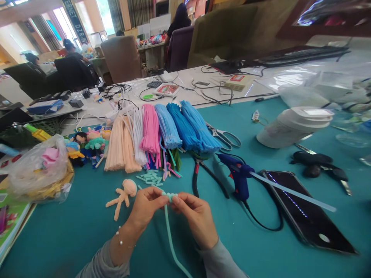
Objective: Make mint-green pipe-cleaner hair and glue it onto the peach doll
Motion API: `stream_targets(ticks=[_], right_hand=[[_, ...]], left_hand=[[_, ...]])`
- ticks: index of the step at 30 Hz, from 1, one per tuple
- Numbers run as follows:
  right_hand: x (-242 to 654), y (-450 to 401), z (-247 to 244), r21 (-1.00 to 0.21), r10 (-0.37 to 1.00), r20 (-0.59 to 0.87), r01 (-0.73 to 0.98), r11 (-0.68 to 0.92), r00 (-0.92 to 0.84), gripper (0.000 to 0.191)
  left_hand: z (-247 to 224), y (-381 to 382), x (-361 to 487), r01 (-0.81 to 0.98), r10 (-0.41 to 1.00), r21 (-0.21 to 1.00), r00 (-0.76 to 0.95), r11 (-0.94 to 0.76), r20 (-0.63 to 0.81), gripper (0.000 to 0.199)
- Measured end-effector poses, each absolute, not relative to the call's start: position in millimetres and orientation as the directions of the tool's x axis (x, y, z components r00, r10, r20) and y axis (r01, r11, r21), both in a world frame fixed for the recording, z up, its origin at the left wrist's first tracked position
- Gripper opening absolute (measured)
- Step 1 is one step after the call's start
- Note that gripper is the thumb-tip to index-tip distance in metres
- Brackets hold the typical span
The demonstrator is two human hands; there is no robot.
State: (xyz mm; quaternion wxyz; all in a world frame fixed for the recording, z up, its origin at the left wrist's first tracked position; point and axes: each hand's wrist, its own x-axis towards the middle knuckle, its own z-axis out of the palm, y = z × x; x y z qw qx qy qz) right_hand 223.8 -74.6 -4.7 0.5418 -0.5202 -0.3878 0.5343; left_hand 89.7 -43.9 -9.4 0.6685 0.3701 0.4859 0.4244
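Between my two hands is a mint-green pipe cleaner (170,235), its upper end bunched into small bumps and its long tail hanging down toward the front edge of the view. My left hand (149,204) pinches the bunched end from the left, thumb against fingers. From the right, my right hand (197,216) grips the same bunched part. Just left of my left hand lies a peach doll figure (124,197) made of fuzzy stems. Beyond my hands are short cut mint-green pieces (150,177) in a loose pile.
Bundles of pipe cleaners (150,131) lie behind the cut pieces. Pliers (199,173), a blue glue gun (239,173), a phone (307,208), scissors (224,137) and a white cup (294,127) stand or lie to the right. Small dolls (92,141) and a plastic bag (37,170) are at left.
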Motion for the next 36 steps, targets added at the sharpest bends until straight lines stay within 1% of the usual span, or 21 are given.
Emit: stream_targets(ticks=[5, 8, 11, 16, 20, 25, 30, 36], right_hand=[[223.7, -73.9, -18.0, -0.993, 0.983, -0.040, -0.121, -0.018, 0.181, 0.037], [223.8, -74.5, -21.0, -0.996, 0.983, -0.002, -0.092, 0.015, 0.185, 0.041], [224.6, -76.5, -17.7, -0.996, 0.985, 0.003, -0.088, 0.018, 0.173, 0.046], [224.1, -79.2, -12.0, -0.996, 0.981, -0.003, -0.084, 0.014, 0.192, 0.034], [222.5, -79.5, -11.0, -0.998, 0.981, 0.015, -0.063, 0.027, 0.194, 0.033], [222.6, -79.0, -11.6, -0.998, 0.979, 0.034, -0.037, 0.042, 0.200, 0.032], [225.4, -77.4, -10.1, -0.998, 0.991, 0.024, -0.055, 0.032, 0.134, 0.030], [225.6, -77.3, -9.6, -0.999, 0.995, 0.020, -0.042, 0.024, 0.103, 0.030]], left_hand=[[-12.3, -46.4, 90.3, -0.207, 0.934, 0.918, 0.190, 0.338, -0.301, 0.027], [-11.4, -46.5, 90.9, -0.205, 0.931, 0.913, 0.176, 0.352, -0.319, 0.028], [-9.2, -45.0, 90.6, -0.200, 0.921, 0.904, 0.184, 0.376, -0.343, 0.031], [-10.7, -44.1, 90.4, -0.217, 0.915, 0.895, 0.201, 0.389, -0.349, 0.033], [-12.7, -44.6, 91.5, -0.230, 0.919, 0.898, 0.217, 0.375, -0.328, 0.032], [-11.4, -44.7, 93.0, -0.205, 0.921, 0.906, 0.209, 0.369, -0.328, 0.032], [-11.1, -45.0, 93.1, -0.206, 0.920, 0.906, 0.217, 0.369, -0.326, 0.031], [-11.0, -44.9, 91.8, -0.201, 0.918, 0.905, 0.219, 0.375, -0.332, 0.027]])
